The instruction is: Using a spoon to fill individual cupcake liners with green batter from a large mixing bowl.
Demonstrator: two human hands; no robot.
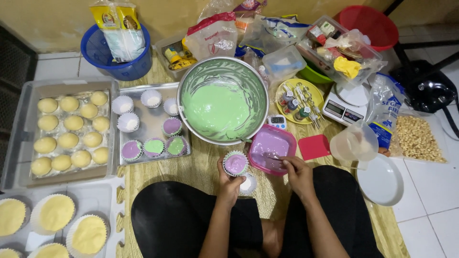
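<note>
Single head view, worn on the person's head, looking almost straight down at the floor in front of their crossed legs. Near range: knees fill the bottom edge, both forearms run up from there to mid-frame. Top edge reaches the yellow wall (57, 19) and floor tiles. Wooden mat (201, 165) sits centre; frame is level, slightly wide-angle. No second view to overlap with.

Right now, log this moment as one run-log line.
left hand: holds paper cup of purple batter | right hand: spoon in pink tub | green batter bowl behind
</note>
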